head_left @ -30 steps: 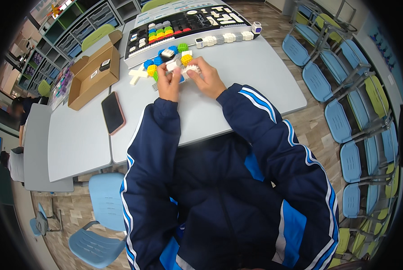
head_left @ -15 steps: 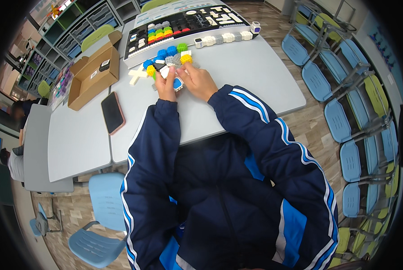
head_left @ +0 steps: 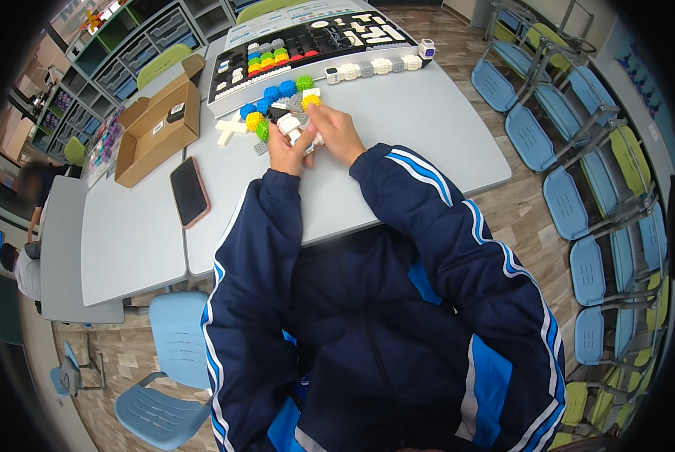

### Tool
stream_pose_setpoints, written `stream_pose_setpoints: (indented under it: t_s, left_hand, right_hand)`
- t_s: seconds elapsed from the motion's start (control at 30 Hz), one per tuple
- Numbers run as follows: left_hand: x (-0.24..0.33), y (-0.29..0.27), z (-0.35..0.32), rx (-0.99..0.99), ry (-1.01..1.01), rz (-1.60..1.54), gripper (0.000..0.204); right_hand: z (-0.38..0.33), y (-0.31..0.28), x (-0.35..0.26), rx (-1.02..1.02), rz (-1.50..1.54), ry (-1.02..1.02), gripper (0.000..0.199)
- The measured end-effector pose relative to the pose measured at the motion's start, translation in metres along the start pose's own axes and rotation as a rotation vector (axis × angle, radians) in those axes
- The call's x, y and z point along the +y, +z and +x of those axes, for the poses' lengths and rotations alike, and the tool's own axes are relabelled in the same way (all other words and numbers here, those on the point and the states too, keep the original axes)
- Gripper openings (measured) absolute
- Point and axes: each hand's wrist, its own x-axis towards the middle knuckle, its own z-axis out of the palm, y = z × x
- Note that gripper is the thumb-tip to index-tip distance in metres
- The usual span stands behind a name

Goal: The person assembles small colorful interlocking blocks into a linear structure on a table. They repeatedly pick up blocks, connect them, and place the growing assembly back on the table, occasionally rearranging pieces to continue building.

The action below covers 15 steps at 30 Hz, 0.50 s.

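Close to the front of the white table, my left hand [head_left: 285, 157] is closed around a white block assembly [head_left: 290, 128] with a black part at its upper end. My right hand [head_left: 338, 134] closes on the same assembly from the right; its fingers hide much of the lower part. Just beyond my hands lie blue blocks [head_left: 279, 91], a green block [head_left: 304, 83] and a yellow block [head_left: 311, 100]. Beside my left fingers sit another yellow block [head_left: 254, 120] and a second green one [head_left: 262, 131]. A cream cross-shaped piece [head_left: 229, 128] is left of these.
A parts tray [head_left: 315, 51] of coloured and white blocks spans the back, with a row of white and grey blocks [head_left: 379, 66] along its front. Leftward are an open cardboard box [head_left: 155, 135] and a phone [head_left: 190, 192]. Stacked blue chairs [head_left: 567, 192] stand right; a person [head_left: 27, 271] is far left.
The white assembly has turned in my hands: its blue face no longer shows, and the black part has come into view. My left fingers have shifted lower around it.
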Motion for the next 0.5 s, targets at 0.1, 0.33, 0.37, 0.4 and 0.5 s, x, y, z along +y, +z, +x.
stream_pose_setpoints:
  t_s: [0.1,0.33,0.37,0.4,0.5]
  left_hand:
    - [-0.01,-0.002,0.0,0.053,0.167,0.014,0.051]
    - [-0.017,0.006,-0.007,0.122,0.26,0.024,0.052]
    - [-0.017,0.006,-0.007,0.122,0.265,0.017,0.052]
    - [-0.017,0.006,-0.007,0.121,0.271,0.01,0.052]
    - [-0.017,0.003,-0.008,0.103,0.261,-0.006,0.053]
  right_hand:
    - [0.002,0.001,-0.001,-0.095,0.076,0.138,0.039]
    - [0.001,0.0,0.0,-0.162,0.442,0.216,0.022]
    - [0.001,-0.001,-0.001,-0.173,0.441,0.24,0.02]
    - [0.001,-0.002,-0.003,-0.183,0.441,0.265,0.019]
    - [-0.002,-0.005,-0.013,-0.226,0.45,0.385,0.016]
